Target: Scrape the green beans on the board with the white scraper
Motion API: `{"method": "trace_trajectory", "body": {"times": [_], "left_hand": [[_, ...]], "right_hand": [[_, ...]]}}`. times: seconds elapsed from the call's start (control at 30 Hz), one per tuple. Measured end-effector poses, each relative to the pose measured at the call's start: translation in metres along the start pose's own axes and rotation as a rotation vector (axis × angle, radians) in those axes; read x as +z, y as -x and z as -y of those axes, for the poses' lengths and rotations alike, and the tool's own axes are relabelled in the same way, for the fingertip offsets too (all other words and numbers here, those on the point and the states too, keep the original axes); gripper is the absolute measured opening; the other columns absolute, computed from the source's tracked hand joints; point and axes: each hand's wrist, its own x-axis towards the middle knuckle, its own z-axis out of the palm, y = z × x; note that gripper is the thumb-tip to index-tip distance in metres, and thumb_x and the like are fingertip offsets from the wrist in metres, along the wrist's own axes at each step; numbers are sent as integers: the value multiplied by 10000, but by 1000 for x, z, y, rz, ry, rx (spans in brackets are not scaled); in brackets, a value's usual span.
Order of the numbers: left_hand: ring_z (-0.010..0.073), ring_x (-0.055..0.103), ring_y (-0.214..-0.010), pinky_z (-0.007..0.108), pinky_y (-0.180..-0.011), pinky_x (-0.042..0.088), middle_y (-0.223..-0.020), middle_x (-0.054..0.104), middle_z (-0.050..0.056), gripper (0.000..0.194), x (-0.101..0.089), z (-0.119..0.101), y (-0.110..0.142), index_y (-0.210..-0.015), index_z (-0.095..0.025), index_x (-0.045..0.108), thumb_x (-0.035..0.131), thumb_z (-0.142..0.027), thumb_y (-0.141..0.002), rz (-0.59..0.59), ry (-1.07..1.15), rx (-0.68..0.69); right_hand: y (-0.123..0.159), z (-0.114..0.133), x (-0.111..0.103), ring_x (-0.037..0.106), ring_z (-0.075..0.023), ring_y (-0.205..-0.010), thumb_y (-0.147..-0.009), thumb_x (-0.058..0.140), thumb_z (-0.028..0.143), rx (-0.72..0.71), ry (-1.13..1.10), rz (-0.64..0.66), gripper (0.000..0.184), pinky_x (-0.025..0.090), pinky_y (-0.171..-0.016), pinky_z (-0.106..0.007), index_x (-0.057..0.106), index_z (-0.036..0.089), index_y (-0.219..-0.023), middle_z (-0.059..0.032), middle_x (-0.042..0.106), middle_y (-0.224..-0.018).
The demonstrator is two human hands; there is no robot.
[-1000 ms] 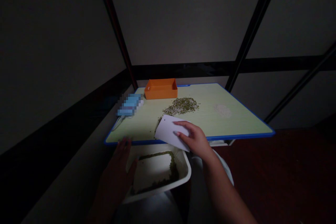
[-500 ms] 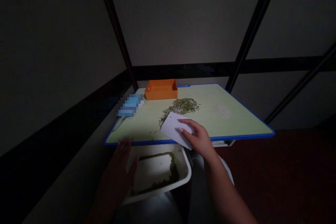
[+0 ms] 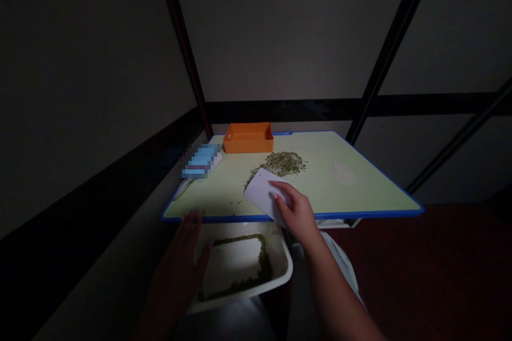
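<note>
As right hand (image 3: 298, 213) grips scraper (image 3: 262, 192) (white), beans (image 3: 282, 164) beyond

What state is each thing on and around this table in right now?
Pale green board, blue-edged, level
Green beans, loose pile, some scattered
White scraper, flat against the pile
Right hand, fingers on the scraper
Left hand, open, at the board's near edge
White tray, below the board, beans along its inside
Orange tray, upright at the far edge

Orange tray (image 3: 248, 138); pale green board (image 3: 320, 181), blue-edged
</note>
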Motion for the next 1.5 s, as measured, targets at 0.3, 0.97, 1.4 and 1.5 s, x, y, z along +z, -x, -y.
{"method": "trace_trajectory", "body": {"times": [0.3, 0.97, 1.4, 1.5], "left_hand": [[243, 316, -1447, 443, -1132, 406, -1562, 367, 109, 631, -3, -3, 1, -1480, -211, 315, 399, -450, -902, 13, 18, -13], [239, 337, -1437, 431, -1132, 415, -1576, 339, 104, 725, -1, -1, 6, -1520, -235, 185, 460, -442, -882, 5, 19, -60], [258, 344, -1435, 451, -1128, 416, -1563, 363, 119, 697, 0, 2, 3, -1484, -194, 306, 450, -485, -867, 38, 14, -70], [258, 354, -1431, 450, -1129, 415, -1555, 377, 117, 693, 2, 4, 3, -1477, -197, 322, 461, -485, -862, 25, 8, -61]], "right_hand": [[-15, 7, 18, 546, -242, -1297, -871, 545, 203, -60, -56, 75, 479, 421, -1094, -406, 552, 275, -1344, -52, 627, -1354], [-43, 0, 26, 580, -213, -1205, -830, 616, 181, -107, -195, 259, 395, 420, -1061, -369, 627, 252, -1219, -49, 658, -1258], [-38, 4, 23, 605, -196, -1176, -816, 633, 148, -101, -296, 278, 404, 438, -1052, -373, 656, 269, -1201, -37, 677, -1238], [-34, 5, 23, 603, -196, -1188, -826, 634, 159, -121, -305, 269, 411, 434, -1062, -374, 654, 281, -1218, -32, 680, -1245]]}}
